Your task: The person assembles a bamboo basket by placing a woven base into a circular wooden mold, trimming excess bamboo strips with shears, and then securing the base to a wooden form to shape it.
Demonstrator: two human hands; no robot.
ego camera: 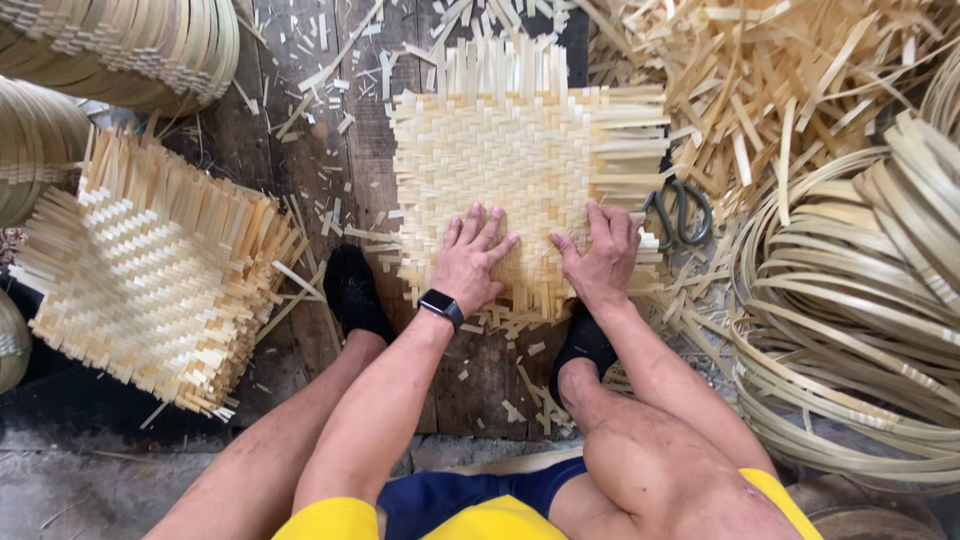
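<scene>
We see a woven mat [520,170] of pale, matt bamboo strips, its flat slats smooth-faced with rough cut ends. At the left of the frame a second woven mat [150,280] shows the same dry, straw-coloured finish. The floor boards [300,150] are dark, worn, rough wood, littered with splinters. At right, coiled bamboo hoops [850,320] look smooth with a slight sheen. The scissors [680,212] are dull grey metal. On the left wrist a watch [440,304] has a glossy black face and matt band.
</scene>
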